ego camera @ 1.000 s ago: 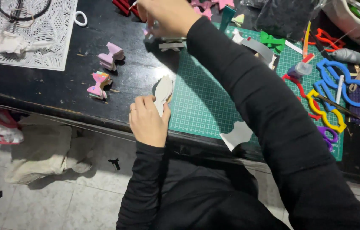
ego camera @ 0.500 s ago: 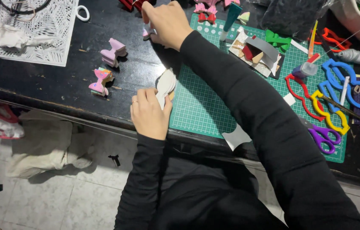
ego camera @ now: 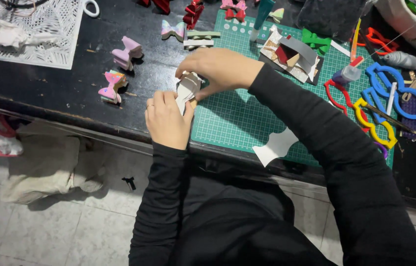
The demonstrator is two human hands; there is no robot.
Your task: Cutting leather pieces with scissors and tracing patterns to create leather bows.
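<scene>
My left hand (ego camera: 166, 118) grips the lower end of a pale cut-out bow piece (ego camera: 186, 90) at the left edge of the green cutting mat (ego camera: 247, 118). My right hand (ego camera: 217, 69) pinches the upper end of the same piece from above, fingers curled over it. Both arms wear black sleeves. A second white cut-out shape (ego camera: 277, 146) lies loose on the mat's front edge, to the right of my hands.
Finished bows lie on the black table: pink ones (ego camera: 126, 51), a multicoloured one (ego camera: 111, 86) and a pastel one (ego camera: 173, 29). Coloured plastic bow templates (ego camera: 395, 93) sit at the right. A white lattice tray (ego camera: 45, 34) is at the back left. Cloth lies on the tiled floor (ego camera: 45, 167).
My right hand came back from the far side of the table and closed on the top of the bow piece. My left hand kept hold of it.
</scene>
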